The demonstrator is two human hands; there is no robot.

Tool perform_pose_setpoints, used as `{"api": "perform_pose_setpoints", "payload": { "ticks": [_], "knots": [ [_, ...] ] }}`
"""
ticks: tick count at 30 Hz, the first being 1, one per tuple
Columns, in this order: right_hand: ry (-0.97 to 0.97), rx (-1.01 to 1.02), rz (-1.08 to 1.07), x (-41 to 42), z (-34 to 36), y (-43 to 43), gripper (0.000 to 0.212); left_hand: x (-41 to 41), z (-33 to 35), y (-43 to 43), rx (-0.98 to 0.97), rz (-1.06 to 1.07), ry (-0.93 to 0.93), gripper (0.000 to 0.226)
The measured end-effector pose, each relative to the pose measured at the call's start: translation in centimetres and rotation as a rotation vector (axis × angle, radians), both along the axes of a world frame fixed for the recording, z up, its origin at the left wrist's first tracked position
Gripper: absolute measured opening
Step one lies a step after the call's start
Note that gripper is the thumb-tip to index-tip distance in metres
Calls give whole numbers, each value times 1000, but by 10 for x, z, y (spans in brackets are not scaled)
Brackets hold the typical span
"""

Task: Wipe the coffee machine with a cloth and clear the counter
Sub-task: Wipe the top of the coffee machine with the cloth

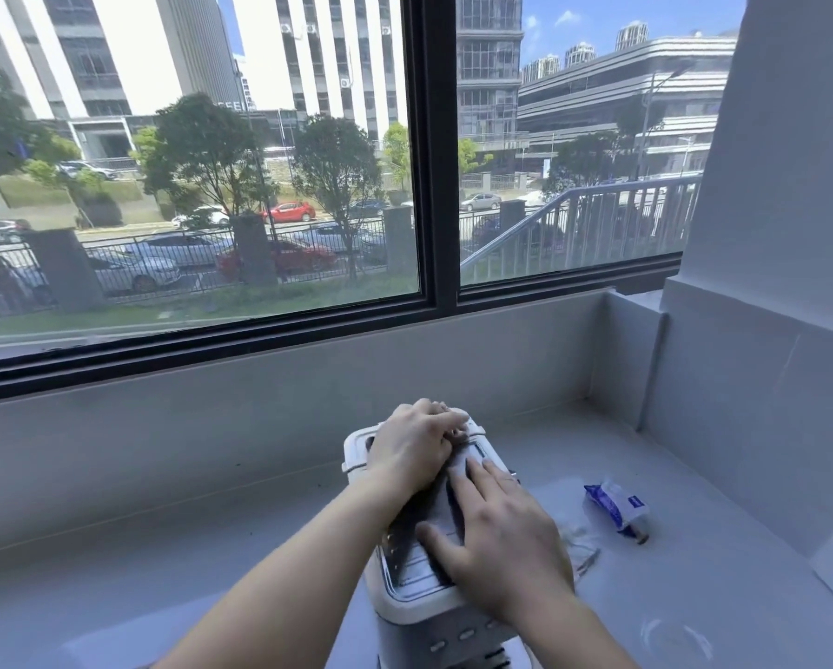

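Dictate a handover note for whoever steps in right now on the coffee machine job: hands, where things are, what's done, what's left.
Left hand: fingers curled over the rear top of the coffee machine, holding it.
Right hand: flat on the machine's top plate, fingers straight.
No cloth in view, so wiping can't be confirmed.
A blue-and-white packet and what looks like clear wrapping lie on the counter, right of the machine.
Left to do: wipe the machine, clear those away.
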State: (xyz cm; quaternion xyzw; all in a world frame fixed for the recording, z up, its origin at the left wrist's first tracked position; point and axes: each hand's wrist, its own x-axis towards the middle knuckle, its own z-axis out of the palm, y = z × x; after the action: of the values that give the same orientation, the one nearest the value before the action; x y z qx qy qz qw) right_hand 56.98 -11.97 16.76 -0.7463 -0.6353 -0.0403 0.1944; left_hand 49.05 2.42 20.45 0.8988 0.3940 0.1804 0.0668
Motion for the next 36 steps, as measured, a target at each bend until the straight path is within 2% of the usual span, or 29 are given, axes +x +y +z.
{"api": "perform_pose_setpoints", "payload": {
  "ticks": [4, 9, 11, 13, 16, 18, 21, 24, 28, 30, 33, 36],
  "knots": [
    [4, -3, -5, 0, 0, 0, 91, -12, -1, 7, 51, 41, 115, 29],
    [15, 5, -14, -2, 2, 0, 84, -22, -16, 11, 179, 195, -37, 32],
    [5, 7, -8, -1, 2, 0, 81, -6, -15, 11, 156, 117, -107, 28],
    [18, 20, -6, 0, 2, 0, 80, 11, -13, 9, 120, -58, -166, 19],
    [43, 29, -1, 0, 2, 1, 81, 24, -8, 12, 83, -254, -205, 26],
    [40, 33, -1, -1, 1, 0, 84, 26, -3, 18, 55, -281, -158, 21],
    [29, 31, -8, -1, 1, -1, 85, 24, 4, 29, -14, -190, -48, 25],
    [12, -1, -5, -1, 3, -3, 83, 16, -2, 33, 39, -120, -55, 27],
    [13, 3, -11, -2, 3, -2, 83, 6, -8, 34, 39, -272, -156, 21],
    [18, 4, -8, -2, 3, -1, 83, 12, -3, 35, 6, -343, -125, 20],
    [21, 4, -5, -1, 3, -1, 81, 26, 4, 38, -27, -269, -36, 22],
    [24, -5, -1, 0, 3, -2, 79, 32, 3, 40, -46, -95, -51, 24]
  ]
}}
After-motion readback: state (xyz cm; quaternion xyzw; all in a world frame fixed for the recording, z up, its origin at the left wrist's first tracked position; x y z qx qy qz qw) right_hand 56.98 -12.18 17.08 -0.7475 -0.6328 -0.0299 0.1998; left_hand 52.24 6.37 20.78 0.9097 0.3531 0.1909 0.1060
